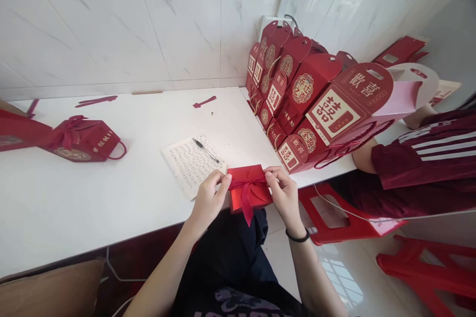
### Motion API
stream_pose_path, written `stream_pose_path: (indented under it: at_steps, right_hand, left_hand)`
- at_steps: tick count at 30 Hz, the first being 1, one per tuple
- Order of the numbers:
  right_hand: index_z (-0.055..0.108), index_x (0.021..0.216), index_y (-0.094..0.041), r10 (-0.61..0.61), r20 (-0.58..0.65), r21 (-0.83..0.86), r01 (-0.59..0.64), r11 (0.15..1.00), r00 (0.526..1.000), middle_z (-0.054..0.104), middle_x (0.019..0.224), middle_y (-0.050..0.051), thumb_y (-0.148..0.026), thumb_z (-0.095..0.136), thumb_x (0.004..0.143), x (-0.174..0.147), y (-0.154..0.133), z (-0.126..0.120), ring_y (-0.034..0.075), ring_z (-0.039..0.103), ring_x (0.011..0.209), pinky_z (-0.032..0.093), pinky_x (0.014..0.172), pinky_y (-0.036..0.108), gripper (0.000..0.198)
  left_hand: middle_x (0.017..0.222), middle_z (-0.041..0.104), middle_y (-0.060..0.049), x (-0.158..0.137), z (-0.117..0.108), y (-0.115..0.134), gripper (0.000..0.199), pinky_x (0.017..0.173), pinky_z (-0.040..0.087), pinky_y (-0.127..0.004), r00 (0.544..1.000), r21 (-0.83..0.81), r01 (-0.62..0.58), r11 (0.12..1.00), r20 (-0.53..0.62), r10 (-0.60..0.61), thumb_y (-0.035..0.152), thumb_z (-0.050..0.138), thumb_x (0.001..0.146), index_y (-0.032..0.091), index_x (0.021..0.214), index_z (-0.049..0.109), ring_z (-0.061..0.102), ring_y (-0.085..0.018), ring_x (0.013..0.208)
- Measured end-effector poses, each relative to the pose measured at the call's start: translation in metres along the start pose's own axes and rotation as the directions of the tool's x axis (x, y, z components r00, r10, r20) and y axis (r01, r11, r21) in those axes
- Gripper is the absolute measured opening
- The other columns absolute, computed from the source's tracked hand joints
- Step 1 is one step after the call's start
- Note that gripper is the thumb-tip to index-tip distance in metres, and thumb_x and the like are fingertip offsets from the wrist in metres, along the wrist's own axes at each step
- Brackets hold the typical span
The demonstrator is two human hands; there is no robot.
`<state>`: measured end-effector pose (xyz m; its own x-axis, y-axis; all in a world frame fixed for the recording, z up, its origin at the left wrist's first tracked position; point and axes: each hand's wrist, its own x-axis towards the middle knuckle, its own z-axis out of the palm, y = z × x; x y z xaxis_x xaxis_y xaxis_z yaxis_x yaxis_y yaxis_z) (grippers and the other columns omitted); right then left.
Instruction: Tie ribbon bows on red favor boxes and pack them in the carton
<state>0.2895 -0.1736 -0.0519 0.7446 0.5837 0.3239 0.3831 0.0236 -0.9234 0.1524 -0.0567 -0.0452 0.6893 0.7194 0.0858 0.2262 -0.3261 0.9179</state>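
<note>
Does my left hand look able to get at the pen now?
Probably yes: the pen lies uncovered on the handwritten sheet beyond your left hand, with nothing between, though it would likely have to leave the ribbon-tied red box.

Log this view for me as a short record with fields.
Left hand: holding the left end of a red box
Right hand: holding its right end
Ribbon: across the box, one tail hanging down its near side
Paper: handwritten, on the white table
Pen: lying on the paper
Right: stacked gift boxes
Far right: another person's sleeve
</note>
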Motion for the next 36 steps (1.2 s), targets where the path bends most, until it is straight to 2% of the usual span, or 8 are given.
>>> stream_pose_path:
  at_steps: [8,20,26,31,36]
  right_hand:
    - [0.051,0.06,-0.017,0.178,0.034,0.177,-0.181,0.967,0.984,0.053,0.08,0.002,-0.039,0.056,0.081,-0.004,0.01,0.002,0.016,0.049,0.075,0.036,0.069,0.026,0.031]
    - [0.053,0.061,-0.016,0.275,0.07,0.354,-0.282,0.892,0.959,0.044,0.068,-0.001,-0.042,0.062,0.077,-0.007,0.012,0.003,0.013,0.04,0.066,0.032,0.063,0.024,0.031]
    - [0.055,0.062,-0.016,0.324,0.094,0.427,-0.332,0.841,0.942,0.044,0.071,0.0,-0.042,0.067,0.072,-0.007,0.012,0.003,0.012,0.038,0.064,0.031,0.058,0.023,0.031]
    - [0.052,0.059,-0.016,0.324,0.108,0.409,-0.339,0.847,0.94,0.043,0.068,-0.001,-0.046,0.066,0.072,-0.007,0.013,0.002,0.012,0.038,0.06,0.033,0.056,0.023,0.035]
    - [0.051,0.06,-0.017,0.278,0.213,0.225,-0.323,0.919,0.937,0.048,0.062,0.0,-0.052,0.058,0.078,-0.001,0.017,-0.009,0.014,0.046,0.062,0.039,0.061,0.026,0.04]
  left_hand:
    - [0.057,0.026,0.004,0.002,0.003,-0.003,0.04,0.056,0.027,-0.024,0.996,-0.073,0.082,0.994,0.04,-0.08,0.042,0.04,0.088,0.019,0.058,0.027,0.029,-0.01,0.054]
    - [0.056,0.026,0.004,0.001,0.009,-0.005,0.04,0.054,0.024,-0.025,0.998,-0.075,0.056,0.996,-0.021,-0.058,0.045,0.04,0.086,0.019,0.059,0.026,0.028,-0.011,0.054]
    - [0.056,0.027,0.004,0.0,0.009,-0.004,0.039,0.055,0.025,-0.025,0.998,-0.055,0.05,0.997,-0.042,-0.052,0.045,0.039,0.085,0.019,0.059,0.027,0.029,-0.011,0.055]
    - [0.057,0.028,0.004,0.002,0.007,-0.004,0.038,0.055,0.025,-0.025,0.998,-0.04,0.045,0.998,-0.033,-0.047,0.044,0.039,0.085,0.019,0.059,0.026,0.029,-0.011,0.055]
    - [0.056,0.027,0.004,0.003,0.005,-0.002,0.038,0.055,0.025,-0.026,0.999,-0.019,0.049,0.999,-0.007,-0.049,0.043,0.039,0.086,0.019,0.059,0.025,0.03,-0.011,0.055]
